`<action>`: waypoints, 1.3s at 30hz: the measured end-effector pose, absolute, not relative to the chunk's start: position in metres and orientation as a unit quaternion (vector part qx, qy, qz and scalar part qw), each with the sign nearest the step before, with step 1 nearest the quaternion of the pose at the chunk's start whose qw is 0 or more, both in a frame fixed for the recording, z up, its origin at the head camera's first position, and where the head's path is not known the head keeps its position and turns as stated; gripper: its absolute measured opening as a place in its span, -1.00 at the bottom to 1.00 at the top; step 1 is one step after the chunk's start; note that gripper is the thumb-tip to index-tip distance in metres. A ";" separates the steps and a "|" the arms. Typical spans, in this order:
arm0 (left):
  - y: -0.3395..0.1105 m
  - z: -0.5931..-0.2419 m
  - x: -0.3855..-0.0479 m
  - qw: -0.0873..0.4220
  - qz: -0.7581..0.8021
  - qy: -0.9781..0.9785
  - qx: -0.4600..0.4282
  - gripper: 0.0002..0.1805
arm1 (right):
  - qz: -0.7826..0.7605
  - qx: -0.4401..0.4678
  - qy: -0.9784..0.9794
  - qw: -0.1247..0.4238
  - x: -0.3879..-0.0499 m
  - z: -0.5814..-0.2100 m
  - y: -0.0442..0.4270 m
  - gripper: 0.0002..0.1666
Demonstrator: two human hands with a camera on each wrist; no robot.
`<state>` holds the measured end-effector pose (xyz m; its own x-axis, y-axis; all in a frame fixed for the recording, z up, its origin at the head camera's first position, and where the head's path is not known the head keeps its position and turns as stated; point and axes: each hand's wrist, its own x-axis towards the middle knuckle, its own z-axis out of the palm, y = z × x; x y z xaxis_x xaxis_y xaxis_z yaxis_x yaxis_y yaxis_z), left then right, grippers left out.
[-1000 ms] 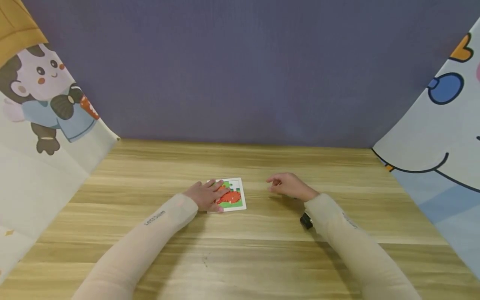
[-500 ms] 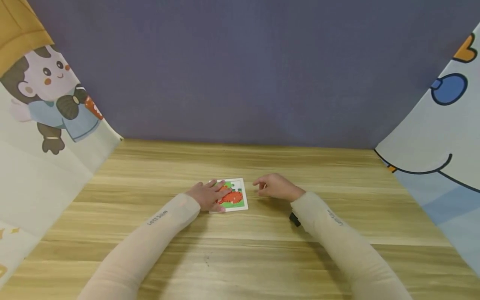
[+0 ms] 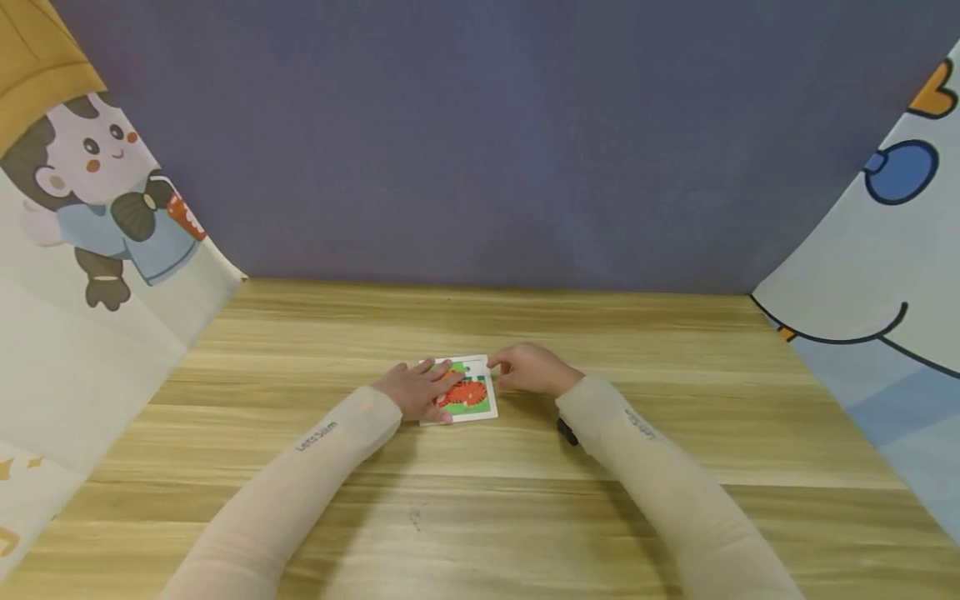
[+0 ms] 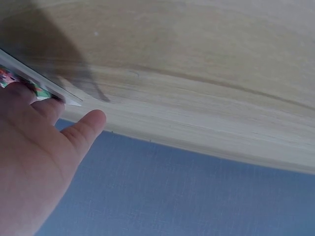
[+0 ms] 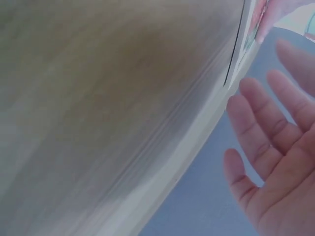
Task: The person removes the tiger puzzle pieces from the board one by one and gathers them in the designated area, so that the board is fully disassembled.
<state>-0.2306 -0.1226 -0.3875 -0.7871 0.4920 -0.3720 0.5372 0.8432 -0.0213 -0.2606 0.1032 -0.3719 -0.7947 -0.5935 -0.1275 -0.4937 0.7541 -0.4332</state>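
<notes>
A small square jigsaw puzzle (image 3: 471, 394) in a white frame lies on the table, showing a red-orange striped animal on green. Its upper right part looks white. Across its left side rests my left hand (image 3: 411, 393), fingers spread and straight, covering that part of the picture. My right hand (image 3: 534, 369) is at the puzzle's upper right corner, fingers loosely bent; whether the fingertips touch the frame cannot be told. In the right wrist view no object shows in the right hand (image 5: 280, 162). The left wrist view shows the left hand (image 4: 34, 152) over the puzzle's edge.
The wood-grain table (image 3: 450, 525) runs back to a dark blue-grey panel (image 3: 480, 150). Printed cartoon sheets stand at the left (image 3: 97, 183) and right (image 3: 862, 258). A small black object (image 3: 567, 432) sits under the right sleeve's cuff.
My right hand has moved left across the table to the puzzle's upper right corner. My left hand has stayed on the puzzle.
</notes>
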 end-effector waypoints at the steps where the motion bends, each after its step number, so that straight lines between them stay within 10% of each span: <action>1: -0.122 -0.388 -0.231 0.178 -0.062 0.944 0.272 -0.15 | -0.181 -0.296 0.930 0.125 -0.261 -0.371 0.102 -0.60; 10: -0.117 -0.386 -0.235 0.171 -0.055 0.945 0.272 -0.13 | -0.039 -0.340 0.938 0.064 -0.262 -0.368 0.093 -0.66; 39: -0.107 -0.383 -0.236 0.170 -0.074 0.946 0.267 -0.13 | -0.062 -0.312 0.939 0.131 -0.268 -0.366 0.093 -0.62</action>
<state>-0.2362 -0.1071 -0.3833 -0.7998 0.4794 -0.3612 0.5296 0.8468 -0.0487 -0.2678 0.0930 -0.3665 -0.7715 -0.6014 -0.2077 -0.5687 0.7982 -0.1987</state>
